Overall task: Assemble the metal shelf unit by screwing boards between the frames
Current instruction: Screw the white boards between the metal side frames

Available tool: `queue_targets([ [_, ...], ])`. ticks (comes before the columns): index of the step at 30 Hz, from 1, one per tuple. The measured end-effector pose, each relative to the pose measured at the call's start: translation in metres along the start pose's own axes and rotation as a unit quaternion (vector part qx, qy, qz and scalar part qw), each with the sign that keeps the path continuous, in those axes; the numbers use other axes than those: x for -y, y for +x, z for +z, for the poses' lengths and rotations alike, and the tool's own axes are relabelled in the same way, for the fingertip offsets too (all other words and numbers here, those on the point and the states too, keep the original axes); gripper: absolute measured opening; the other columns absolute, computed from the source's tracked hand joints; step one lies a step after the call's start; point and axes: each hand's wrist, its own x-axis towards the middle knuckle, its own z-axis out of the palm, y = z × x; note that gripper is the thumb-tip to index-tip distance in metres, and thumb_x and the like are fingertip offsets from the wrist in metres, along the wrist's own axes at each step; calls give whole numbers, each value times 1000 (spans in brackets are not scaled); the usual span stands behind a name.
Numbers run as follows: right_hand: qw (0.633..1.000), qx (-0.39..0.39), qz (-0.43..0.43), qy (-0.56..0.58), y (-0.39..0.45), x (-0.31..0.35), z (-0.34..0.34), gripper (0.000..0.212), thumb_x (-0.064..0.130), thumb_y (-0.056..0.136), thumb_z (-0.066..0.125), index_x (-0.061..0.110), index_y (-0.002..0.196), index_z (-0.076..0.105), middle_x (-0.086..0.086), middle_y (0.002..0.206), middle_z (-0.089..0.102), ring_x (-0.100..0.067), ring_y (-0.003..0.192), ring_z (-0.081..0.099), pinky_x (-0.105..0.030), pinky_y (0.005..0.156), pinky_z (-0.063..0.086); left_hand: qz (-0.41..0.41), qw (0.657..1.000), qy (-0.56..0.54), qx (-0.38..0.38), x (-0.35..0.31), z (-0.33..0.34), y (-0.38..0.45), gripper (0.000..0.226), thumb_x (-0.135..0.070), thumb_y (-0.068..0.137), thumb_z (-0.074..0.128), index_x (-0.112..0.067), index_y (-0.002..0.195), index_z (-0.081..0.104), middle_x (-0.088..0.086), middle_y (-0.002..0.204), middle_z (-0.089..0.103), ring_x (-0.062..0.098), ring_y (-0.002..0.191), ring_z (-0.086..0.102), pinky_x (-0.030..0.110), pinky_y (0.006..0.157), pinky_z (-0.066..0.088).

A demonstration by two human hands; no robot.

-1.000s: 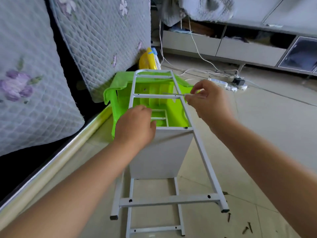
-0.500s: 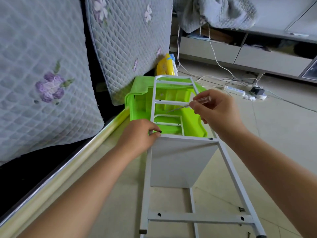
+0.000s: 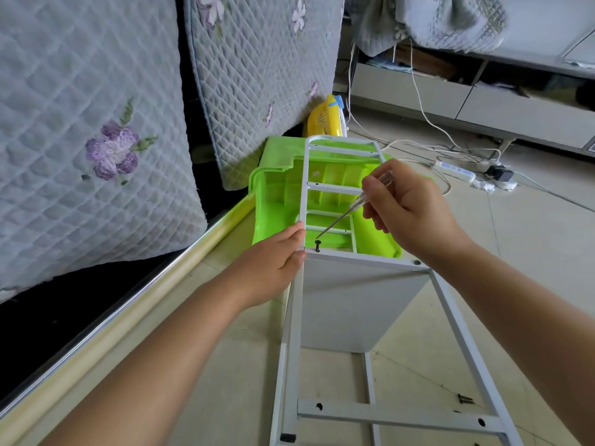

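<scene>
A white metal frame (image 3: pixel 457 333) lies on top of an upright white board (image 3: pixel 351 304), with a second frame under it on the floor. A dark screw (image 3: pixel 318 245) stands in the hole at the left end of the crossbar above the board. My left hand (image 3: pixel 273 262) grips the frame's left rail beside that screw. My right hand (image 3: pixel 409 214) holds a clear-handled screwdriver (image 3: pixel 357 206), whose tip points down at the screw head. A second screw (image 3: pixel 417 262) sits at the crossbar's right end.
A green plastic stool (image 3: pixel 273 201) lies on its side under the frame's far end. Quilted cushions (image 3: pixel 96 123) lean at the left behind a brass-coloured rail (image 3: pixel 135 304). Loose screws (image 3: pixel 463 399) lie on the floor at lower right. A power strip (image 3: pixel 457 170) and cables lie beyond.
My left hand has slid off the board's top edge onto the frame's left rail, leaving a screw standing in the hole. My right hand has swung the screwdriver tip down toward it.
</scene>
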Motion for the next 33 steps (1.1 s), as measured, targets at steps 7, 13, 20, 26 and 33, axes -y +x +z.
queue_targets([
  [7,1000,15,0,-12,7,0,-2,12,32,80,42,27,69,43,9,53,53,1,42,49,-10,47,36,9,1000,12,-6,-1,2,-1,47,-23,101,26,-16,147,19,-13,155,7,-4,139,12,4,98,11],
  [13,999,41,-11,-30,10,-1,0,21,26,89,49,29,69,43,10,54,53,0,44,49,-15,49,37,6,1000,13,-4,0,3,0,47,-23,101,26,-16,147,19,-14,155,7,-3,139,12,9,102,13],
  [20,995,75,6,-63,14,8,-5,27,16,93,50,25,68,45,7,54,53,-2,40,47,-12,43,36,5,1000,3,-4,-2,3,-1,47,-22,101,26,-16,148,18,-15,155,7,-5,138,12,7,101,13],
  [26,986,137,14,-96,21,25,-8,17,16,93,50,12,76,52,5,54,55,-4,37,47,-9,40,38,5,1000,-8,-15,-1,5,-1,46,-22,101,27,-15,147,23,-16,154,9,-12,132,12,7,100,14],
  [33,954,227,38,-192,36,43,-14,26,24,89,57,19,66,47,5,53,56,-4,34,48,-13,38,43,9,999,-14,-30,-1,7,-2,46,-21,101,29,-15,146,25,-17,154,10,-11,132,16,6,98,16],
])
